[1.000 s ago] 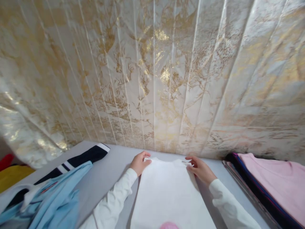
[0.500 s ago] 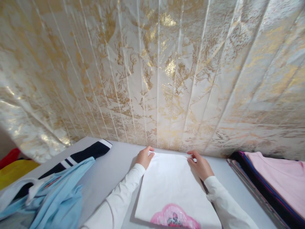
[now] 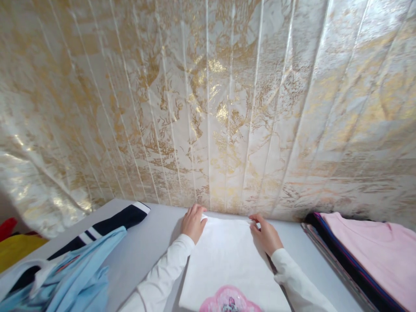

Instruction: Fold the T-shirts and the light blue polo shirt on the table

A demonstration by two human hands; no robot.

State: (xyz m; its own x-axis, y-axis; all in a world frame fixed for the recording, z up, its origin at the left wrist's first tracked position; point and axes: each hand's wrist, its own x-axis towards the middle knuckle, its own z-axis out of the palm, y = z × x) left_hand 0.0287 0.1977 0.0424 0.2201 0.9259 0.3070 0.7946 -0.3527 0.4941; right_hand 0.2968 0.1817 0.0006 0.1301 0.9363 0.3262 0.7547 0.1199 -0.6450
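A folded white shirt (image 3: 227, 255) lies flat on the grey-white table, with a pink cloud-shaped print (image 3: 231, 300) at its near end, cut off by the bottom of the view. My left hand (image 3: 194, 224) grips the shirt's far left corner, fingers bent over the edge and thumb pointing inward. At the far right corner, my right hand (image 3: 265, 234) pinches the edge between thumb and fingers. Both hands rest close to the table top. The shirt's underside is hidden.
To the left lie a crumpled light blue garment (image 3: 84, 277) and a dark sleeve with white stripes (image 3: 117, 219). Yellow cloth (image 3: 19, 249) shows beyond the table (image 3: 146, 236). At right stands a folded stack topped by a pink shirt (image 3: 367, 247). A gold-patterned curtain (image 3: 208, 108) hangs behind.
The view has tilted up slightly, so everything sits lower. My left hand's fingers have shifted over the corner; my right hand keeps its pinch. The shirt stays in place.
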